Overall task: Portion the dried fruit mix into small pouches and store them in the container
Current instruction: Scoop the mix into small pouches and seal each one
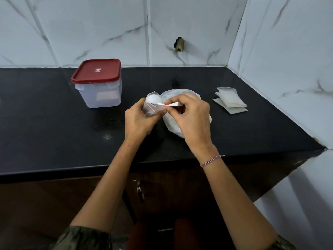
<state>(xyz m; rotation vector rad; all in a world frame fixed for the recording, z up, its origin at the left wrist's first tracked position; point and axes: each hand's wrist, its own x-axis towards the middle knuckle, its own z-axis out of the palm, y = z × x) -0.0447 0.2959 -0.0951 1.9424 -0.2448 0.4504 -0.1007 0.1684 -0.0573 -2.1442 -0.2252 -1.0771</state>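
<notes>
My left hand (138, 121) grips a small clear pouch (151, 110) held upright above the black counter (54, 123), with dark fruit mix showing inside. My right hand (191, 120) pinches the handle of a white plastic spoon (155, 100), whose bowl is tipped over the pouch's mouth. Behind my right hand lies the large clear bag of dried fruit mix (171, 95), mostly hidden. A clear plastic container (100, 94) with a red lid (97, 71) stands closed at the back left.
A small stack of empty flat pouches (230, 101) lies on the counter to the right. Marble-tiled walls (180, 24) close the back and right side. The counter's front edge runs below my forearms, with dark cabinet doors beneath.
</notes>
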